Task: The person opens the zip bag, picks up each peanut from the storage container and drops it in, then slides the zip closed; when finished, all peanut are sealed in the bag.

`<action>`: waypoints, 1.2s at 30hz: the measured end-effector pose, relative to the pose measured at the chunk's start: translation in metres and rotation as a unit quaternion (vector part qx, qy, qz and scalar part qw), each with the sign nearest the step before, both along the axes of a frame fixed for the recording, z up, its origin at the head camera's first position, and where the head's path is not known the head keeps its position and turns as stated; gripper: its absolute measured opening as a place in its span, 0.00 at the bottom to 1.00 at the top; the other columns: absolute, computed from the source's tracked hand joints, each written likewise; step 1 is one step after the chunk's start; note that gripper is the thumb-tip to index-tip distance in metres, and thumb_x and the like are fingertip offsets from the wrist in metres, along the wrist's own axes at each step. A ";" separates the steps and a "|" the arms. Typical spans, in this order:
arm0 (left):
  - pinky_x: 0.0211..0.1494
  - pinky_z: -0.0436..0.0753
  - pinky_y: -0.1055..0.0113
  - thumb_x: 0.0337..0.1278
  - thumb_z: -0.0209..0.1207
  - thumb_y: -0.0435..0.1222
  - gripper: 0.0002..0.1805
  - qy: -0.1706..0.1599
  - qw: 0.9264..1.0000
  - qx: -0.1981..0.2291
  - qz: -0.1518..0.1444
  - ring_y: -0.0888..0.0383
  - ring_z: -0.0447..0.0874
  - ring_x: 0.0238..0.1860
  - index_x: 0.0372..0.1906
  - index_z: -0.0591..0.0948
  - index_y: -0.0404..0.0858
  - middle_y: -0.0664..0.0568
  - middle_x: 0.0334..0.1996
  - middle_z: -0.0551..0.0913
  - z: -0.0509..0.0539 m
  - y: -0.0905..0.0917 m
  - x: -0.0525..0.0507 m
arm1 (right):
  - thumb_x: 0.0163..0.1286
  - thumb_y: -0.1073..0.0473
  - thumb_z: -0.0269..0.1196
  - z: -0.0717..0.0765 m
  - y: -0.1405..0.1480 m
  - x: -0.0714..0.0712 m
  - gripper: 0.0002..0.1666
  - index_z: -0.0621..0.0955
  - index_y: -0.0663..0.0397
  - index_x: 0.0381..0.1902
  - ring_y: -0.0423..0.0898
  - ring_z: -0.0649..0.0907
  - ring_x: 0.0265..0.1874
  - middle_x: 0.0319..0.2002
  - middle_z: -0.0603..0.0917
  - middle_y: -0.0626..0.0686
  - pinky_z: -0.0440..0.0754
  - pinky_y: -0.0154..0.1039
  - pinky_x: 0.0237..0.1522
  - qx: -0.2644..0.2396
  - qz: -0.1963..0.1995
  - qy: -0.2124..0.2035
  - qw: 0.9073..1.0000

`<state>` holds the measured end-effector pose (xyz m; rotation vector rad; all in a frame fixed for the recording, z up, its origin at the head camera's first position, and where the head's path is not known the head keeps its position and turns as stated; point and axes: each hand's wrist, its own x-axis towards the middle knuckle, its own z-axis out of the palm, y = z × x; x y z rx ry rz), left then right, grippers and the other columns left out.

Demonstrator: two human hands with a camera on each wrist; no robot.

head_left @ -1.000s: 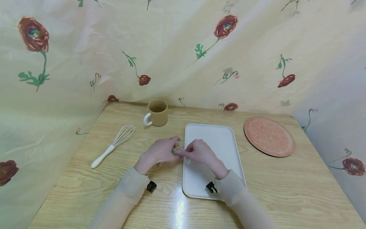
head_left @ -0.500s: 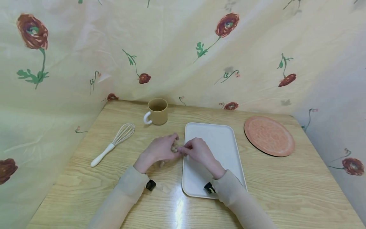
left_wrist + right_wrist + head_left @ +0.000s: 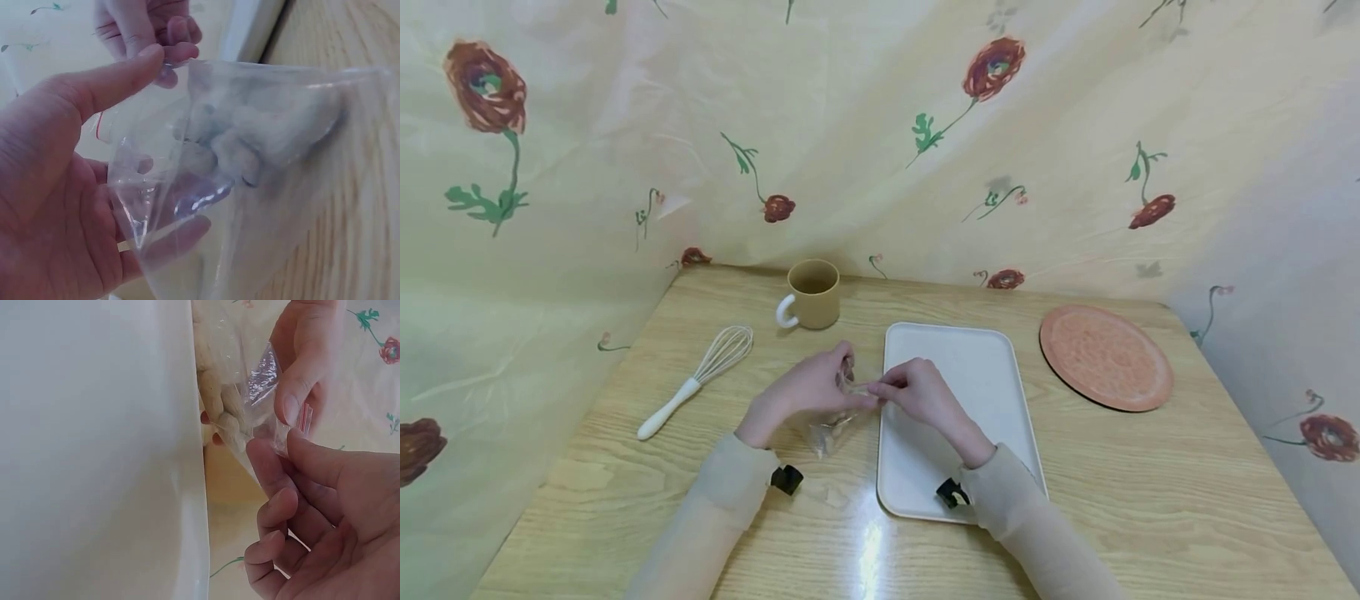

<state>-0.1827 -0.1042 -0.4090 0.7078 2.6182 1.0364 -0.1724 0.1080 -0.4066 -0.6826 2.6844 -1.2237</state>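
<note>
A clear plastic zip bag point(image 3: 250, 200) with a red strip at its mouth hangs between my hands. Inside it are several pale, lumpy pieces that look like peanuts in their shells point(image 3: 226, 412). My left hand point(image 3: 805, 387) holds the bag near its mouth, thumb on one side and fingers spread behind the film. With thumb and index finger, my right hand point(image 3: 925, 396) pinches the edge at the mouth, its other fingers curled. Both hands meet over the left edge of a white rectangular tray point(image 3: 970, 358). The bag's lower part point(image 3: 826, 437) hangs left of the tray.
A tan mug point(image 3: 816, 300) with a white handle stands at the back. Left of the hands lies a white whisk point(image 3: 696, 383). On the right is a round pinkish-orange plate or mat point(image 3: 1105, 358). A floral cloth point(image 3: 880, 150) hangs behind the wooden table point(image 3: 1150, 500).
My left hand has shifted slightly left, away from the right hand, and the bag between them is stretched and shows more. The right hand has barely moved.
</note>
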 end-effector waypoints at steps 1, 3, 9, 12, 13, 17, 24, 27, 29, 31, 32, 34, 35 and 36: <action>0.29 0.72 0.65 0.48 0.73 0.54 0.35 -0.007 1.000 0.007 0.000 0.60 0.69 0.25 0.48 0.70 0.35 0.52 0.27 0.73 0.000 -0.001 0.000 | 0.67 0.60 0.68 -0.001 0.000 0.000 0.08 0.90 0.57 0.31 0.37 0.77 0.20 0.23 0.87 0.47 0.71 0.32 0.23 -0.005 0.004 0.002 1.000; 0.31 0.73 0.65 0.47 0.74 0.53 0.35 -0.016 1.000 0.018 -0.003 0.59 0.71 0.27 0.48 0.70 0.35 0.52 0.30 0.75 0.000 -0.003 -0.001 | 0.67 0.60 0.68 -0.002 0.001 0.000 0.08 0.90 0.58 0.31 0.37 0.77 0.21 0.24 0.87 0.48 0.72 0.32 0.24 -0.016 0.009 0.008 1.000; 0.42 0.78 0.61 0.49 0.75 0.48 0.36 -0.030 0.998 0.052 -0.009 0.57 0.77 0.36 0.53 0.69 0.32 0.46 0.40 0.79 0.006 -0.007 -0.003 | 0.65 0.60 0.70 -0.002 0.003 -0.003 0.07 0.89 0.59 0.31 0.41 0.79 0.24 0.25 0.86 0.48 0.75 0.34 0.27 -0.041 0.003 0.042 0.998; 0.46 0.79 0.60 0.51 0.74 0.45 0.36 -0.043 0.996 0.076 0.002 0.55 0.80 0.38 0.56 0.69 0.30 0.42 0.45 0.80 0.010 -0.009 -0.003 | 0.66 0.60 0.70 -0.003 0.004 -0.005 0.07 0.90 0.59 0.33 0.42 0.81 0.26 0.26 0.87 0.49 0.75 0.34 0.28 -0.056 -0.007 0.041 0.998; 0.47 0.80 0.59 0.51 0.74 0.44 0.36 -0.048 0.995 0.084 0.007 0.55 0.81 0.39 0.57 0.69 0.30 0.42 0.45 0.80 0.012 -0.010 -0.003 | 0.66 0.59 0.69 -0.003 0.004 -0.005 0.08 0.90 0.60 0.34 0.42 0.82 0.26 0.27 0.87 0.49 0.75 0.34 0.28 -0.062 -0.012 0.037 0.997; 0.47 0.80 0.58 0.52 0.73 0.44 0.36 -0.047 0.995 0.091 0.017 0.54 0.81 0.40 0.60 0.71 0.30 0.45 0.42 0.81 0.017 -0.010 -0.002 | 0.67 0.60 0.68 -0.003 0.004 -0.006 0.08 0.90 0.60 0.38 0.44 0.83 0.27 0.29 0.88 0.53 0.76 0.33 0.28 -0.089 -0.025 0.010 0.996; 0.51 0.80 0.56 0.55 0.71 0.45 0.28 -0.033 0.993 0.112 0.013 0.51 0.80 0.48 0.55 0.78 0.33 0.45 0.46 0.81 0.018 -0.012 -0.004 | 0.69 0.61 0.67 0.003 0.003 -0.004 0.09 0.89 0.62 0.39 0.46 0.82 0.30 0.34 0.88 0.59 0.74 0.35 0.33 -0.148 -0.050 -0.050 0.987; 0.52 0.80 0.56 0.55 0.72 0.44 0.24 -0.039 0.990 0.130 0.022 0.52 0.81 0.48 0.52 0.80 0.36 0.46 0.48 0.81 0.019 -0.011 -0.003 | 0.69 0.60 0.66 0.006 0.003 -0.003 0.10 0.88 0.63 0.40 0.44 0.81 0.32 0.34 0.88 0.57 0.75 0.36 0.34 -0.169 -0.066 -0.080 0.980; 0.49 0.82 0.56 0.56 0.71 0.43 0.21 -0.054 0.987 0.146 0.025 0.52 0.85 0.43 0.49 0.80 0.36 0.46 0.48 0.82 0.020 -0.011 -0.003 | 0.70 0.59 0.66 0.008 0.002 -0.003 0.11 0.88 0.63 0.40 0.45 0.81 0.31 0.33 0.88 0.56 0.74 0.35 0.34 -0.177 -0.076 -0.094 0.977; 0.43 0.83 0.56 0.57 0.71 0.42 0.19 -0.071 0.984 0.161 0.028 0.53 0.87 0.36 0.47 0.80 0.35 0.45 0.47 0.82 0.020 -0.010 -0.003 | 0.71 0.58 0.65 0.009 0.002 -0.003 0.12 0.88 0.64 0.41 0.45 0.80 0.31 0.33 0.89 0.54 0.73 0.35 0.34 -0.186 -0.084 -0.105 0.973; 0.40 0.84 0.56 0.57 0.70 0.41 0.18 -0.080 0.982 0.167 0.029 0.52 0.87 0.32 0.47 0.80 0.35 0.44 0.47 0.81 0.021 -0.010 -0.003 | 0.71 0.58 0.65 0.009 0.002 -0.003 0.13 0.88 0.64 0.41 0.45 0.80 0.31 0.33 0.89 0.54 0.73 0.35 0.34 -0.190 -0.087 -0.108 0.972; 0.33 0.84 0.55 0.58 0.70 0.39 0.16 -0.095 0.978 0.181 0.034 0.53 0.86 0.26 0.45 0.80 0.35 0.43 0.48 0.81 0.021 -0.010 -0.003 | 0.71 0.57 0.64 0.009 0.002 -0.004 0.13 0.87 0.64 0.42 0.45 0.80 0.31 0.33 0.89 0.52 0.73 0.35 0.34 -0.200 -0.094 -0.112 0.969; 0.31 0.84 0.56 0.58 0.69 0.38 0.15 -0.099 0.977 0.184 0.038 0.53 0.85 0.25 0.45 0.81 0.35 0.42 0.48 0.81 0.022 -0.010 -0.003 | 0.72 0.57 0.64 0.009 0.002 -0.004 0.14 0.87 0.64 0.42 0.44 0.79 0.31 0.32 0.88 0.52 0.73 0.35 0.34 -0.204 -0.097 -0.113 0.967; 0.30 0.84 0.56 0.58 0.69 0.37 0.14 -0.101 0.976 0.187 0.042 0.54 0.85 0.24 0.44 0.81 0.35 0.42 0.48 0.81 0.022 -0.010 -0.003 | 0.72 0.57 0.64 0.009 0.002 -0.004 0.14 0.87 0.64 0.42 0.44 0.79 0.31 0.32 0.88 0.52 0.73 0.35 0.35 -0.208 -0.100 -0.115 0.966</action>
